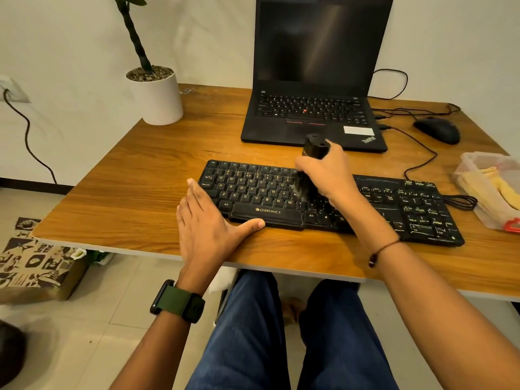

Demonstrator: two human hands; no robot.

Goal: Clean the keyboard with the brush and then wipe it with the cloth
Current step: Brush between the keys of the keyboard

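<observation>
- Head view, looking down at a wooden desk [140, 170] with two bare hands above a seated person's lap.
- One black keyboard [253, 192] lies across the desk in front of the person.
- The right hand [327, 175] is curled around one black brush [313, 153], held upright, its bristles down on the keys near the middle of the keyboard.
- The left hand [205, 229] lies flat with straight fingers at the keyboard's left end, thumb stretched along its front edge by the space bar.
- One watch with a green strap [178, 302] sits on the left wrist; one thin cord bracelet [380, 251] on the right.
- Beyond the right hand stands one open laptop [312, 80], screen dark.
- Right of that hand: one black mouse [437, 129] and one clear plastic tub [484, 187] holding yellow cloth [506, 190]; how many pieces, I cannot tell.
- Beyond the left hand stands one white plant pot [157, 99].
</observation>
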